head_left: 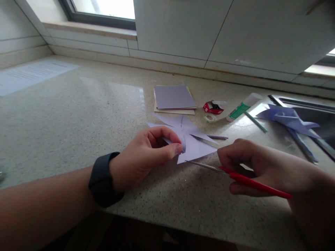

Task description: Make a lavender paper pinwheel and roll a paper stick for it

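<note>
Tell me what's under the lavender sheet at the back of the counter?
Under the lavender sheet lie cream sheets, only their front and right edges showing. How many there are, and anything beneath them, is covered.

i read this as a home kitchen: speckled beige stone table [86,115], steel sink [311,111], tiled wall [188,28], window sill [89,29].

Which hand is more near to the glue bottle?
Right. The right hand lies just below the glue bottle, holding scissors. The left hand is farther away to its left, pinching the cut paper.
</note>
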Demonstrator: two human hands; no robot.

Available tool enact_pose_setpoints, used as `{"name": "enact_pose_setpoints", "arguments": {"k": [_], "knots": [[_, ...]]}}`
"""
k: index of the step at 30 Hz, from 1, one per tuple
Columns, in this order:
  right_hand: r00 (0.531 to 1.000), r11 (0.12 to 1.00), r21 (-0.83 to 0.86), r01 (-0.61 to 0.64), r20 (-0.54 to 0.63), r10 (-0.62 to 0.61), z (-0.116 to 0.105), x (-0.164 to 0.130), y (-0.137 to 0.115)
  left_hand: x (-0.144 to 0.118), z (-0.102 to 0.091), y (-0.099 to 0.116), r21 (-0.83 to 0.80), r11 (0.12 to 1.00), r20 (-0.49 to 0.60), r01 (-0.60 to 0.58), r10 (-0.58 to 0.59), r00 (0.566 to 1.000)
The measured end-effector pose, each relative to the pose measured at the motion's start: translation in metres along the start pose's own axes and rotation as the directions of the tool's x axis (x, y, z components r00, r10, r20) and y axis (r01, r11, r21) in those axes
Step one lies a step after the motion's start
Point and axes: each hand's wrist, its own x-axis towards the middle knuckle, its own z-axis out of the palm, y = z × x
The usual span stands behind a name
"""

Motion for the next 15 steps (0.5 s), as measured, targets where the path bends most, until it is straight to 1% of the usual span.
{"name": "enact_pose_setpoints", "arguments": {"k": [3, 4, 6, 8, 10, 12, 15], "knots": [[0.997, 0.998, 0.031, 0.053, -0.055, -0.051, -0.003, -0.003, 0.002, 0.0, -0.001, 0.0, 0.0, 1.0, 0.008, -0.006, 0.006, 1.0], [0.994, 0.995, 0.062, 0.073, -0.09, -0.067, -0.004, -0.003, 0.003, 0.0, -0.002, 0.0, -0.002, 1.0, 0.018, -0.016, 0.016, 1.0], [0.977, 0.98, 0.166, 0.106, -0.2, -0.071, -0.004, -0.003, 0.008, 0.0, -0.004, -0.002, -0.016, 1.0, 0.047, -0.025, 0.026, 0.999], [0.937, 0.947, 0.287, 0.141, -0.347, -0.034, -0.001, 0.0, 0.011, 0.0, -0.006, -0.003, -0.022, 0.999, 0.079, -0.025, 0.027, 0.997], [0.873, 0.928, 0.327, 0.18, -0.488, 0.002, 0.003, 0.004, 0.013, 0.0, -0.008, -0.005, 0.004, 1.0, 0.095, -0.02, 0.02, 0.995], [0.823, 0.932, 0.302, 0.201, -0.568, 0.007, 0.007, 0.009, 0.013, 0.0, -0.008, -0.005, 0.073, 0.997, 0.089, -0.011, 0.004, 0.996], [0.784, 0.935, 0.288, 0.206, -0.62, 0.018, 0.009, 0.015, 0.014, -0.001, -0.005, -0.005, 0.21, 0.978, 0.059, -0.004, -0.008, 0.998]]}}
